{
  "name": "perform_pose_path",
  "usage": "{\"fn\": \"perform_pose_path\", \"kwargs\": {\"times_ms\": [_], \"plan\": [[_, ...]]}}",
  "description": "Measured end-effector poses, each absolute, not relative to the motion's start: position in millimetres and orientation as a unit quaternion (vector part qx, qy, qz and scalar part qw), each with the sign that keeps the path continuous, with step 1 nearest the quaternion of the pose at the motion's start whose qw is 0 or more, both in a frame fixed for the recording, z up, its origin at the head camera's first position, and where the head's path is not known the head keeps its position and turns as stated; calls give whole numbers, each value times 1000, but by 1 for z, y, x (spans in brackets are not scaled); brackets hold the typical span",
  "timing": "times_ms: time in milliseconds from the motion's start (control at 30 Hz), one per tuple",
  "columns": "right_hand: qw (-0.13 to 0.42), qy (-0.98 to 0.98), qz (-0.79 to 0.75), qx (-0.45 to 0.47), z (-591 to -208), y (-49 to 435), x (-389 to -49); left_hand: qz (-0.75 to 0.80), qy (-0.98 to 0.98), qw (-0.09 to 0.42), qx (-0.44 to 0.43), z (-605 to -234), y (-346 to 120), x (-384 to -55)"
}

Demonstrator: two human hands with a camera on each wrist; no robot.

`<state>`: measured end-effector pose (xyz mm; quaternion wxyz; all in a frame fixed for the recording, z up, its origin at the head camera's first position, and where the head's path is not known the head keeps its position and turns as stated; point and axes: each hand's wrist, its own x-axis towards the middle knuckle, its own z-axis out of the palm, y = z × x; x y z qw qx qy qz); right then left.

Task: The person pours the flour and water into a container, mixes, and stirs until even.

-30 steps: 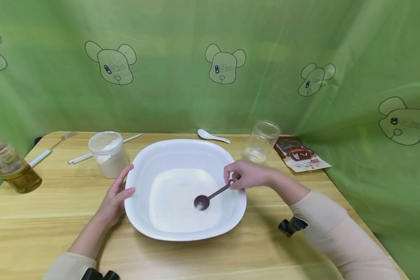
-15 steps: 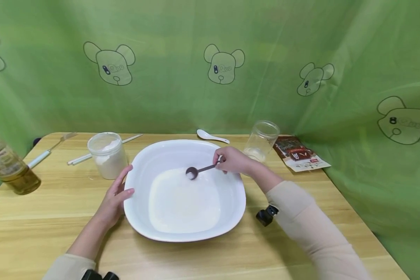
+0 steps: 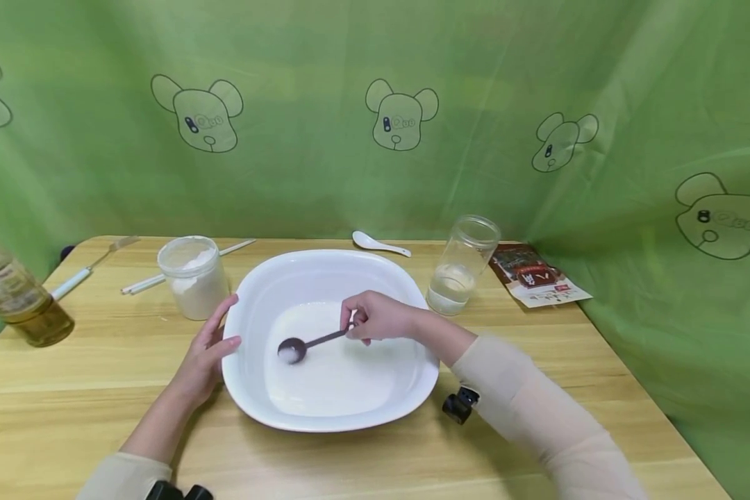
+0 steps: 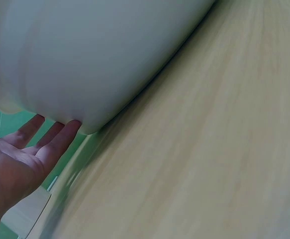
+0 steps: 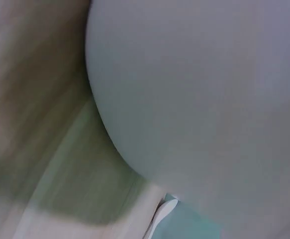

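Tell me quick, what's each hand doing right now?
Left hand: open, fingers touching the side of the white basin.
Right hand: closed, pinching the handle of the dark spoon.

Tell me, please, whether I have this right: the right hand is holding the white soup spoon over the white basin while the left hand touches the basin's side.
Not quite: the head view shows the right hand holding a dark brown measuring spoon there; the white soup spoon lies on the table behind the white basin. The left hand does touch the basin's side.
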<state>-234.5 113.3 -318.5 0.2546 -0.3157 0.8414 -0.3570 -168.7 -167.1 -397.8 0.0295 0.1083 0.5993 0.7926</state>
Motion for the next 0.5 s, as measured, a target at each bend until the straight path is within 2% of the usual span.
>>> {"fn": "perform_pose_path", "kwargs": {"times_ms": [267,500], "plan": [[291,832,-311,-355,-306,142,-216,794,598,26,109,-397,-167,-169],[263,854,-302,-333,-289,180,-217,794,598,28,109,-396,-167,-168]]}}
